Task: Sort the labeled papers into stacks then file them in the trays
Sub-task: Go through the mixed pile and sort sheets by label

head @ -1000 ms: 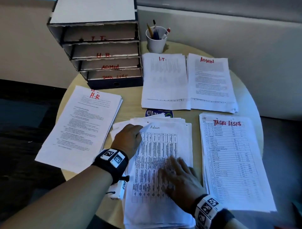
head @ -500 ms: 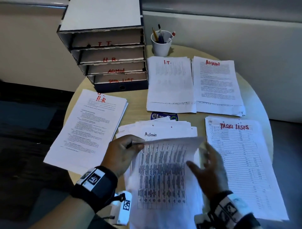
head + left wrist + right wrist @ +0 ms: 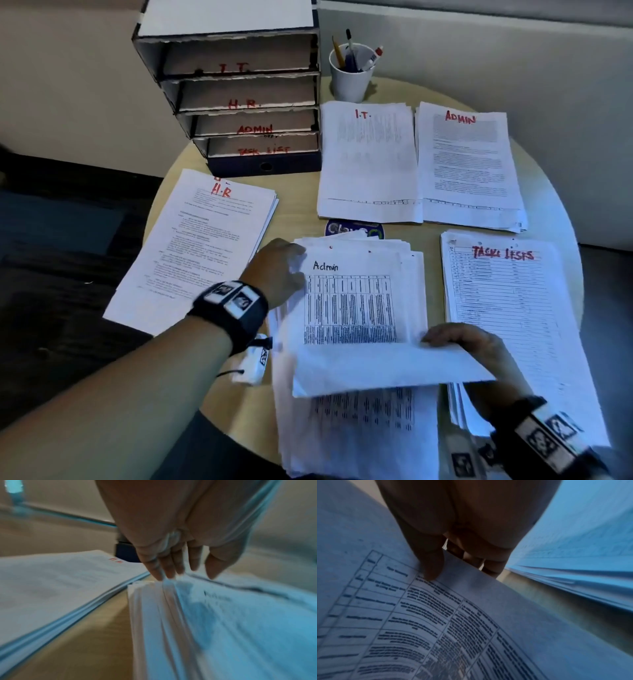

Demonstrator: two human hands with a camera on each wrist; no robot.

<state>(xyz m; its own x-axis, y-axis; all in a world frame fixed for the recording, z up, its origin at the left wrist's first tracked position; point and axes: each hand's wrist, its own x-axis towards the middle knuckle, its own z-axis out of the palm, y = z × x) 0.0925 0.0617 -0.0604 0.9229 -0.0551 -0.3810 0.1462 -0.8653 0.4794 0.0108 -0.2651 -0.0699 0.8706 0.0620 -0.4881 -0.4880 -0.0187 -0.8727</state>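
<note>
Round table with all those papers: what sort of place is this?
Most likely an office. A stack of filing trays is labelled I.T., H.R., Admin and Task List, matching paper piles cover the table, and a cup of pens stands beside them.

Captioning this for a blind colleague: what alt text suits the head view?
The right hand pinches a sheet raised off the middle pile, headed Admin; the left hand rests on that pile's far corner. Stacks marked H.R., I.T., ADMIN and TASK LISTS lie around it on a round table, with labelled trays behind.
</note>
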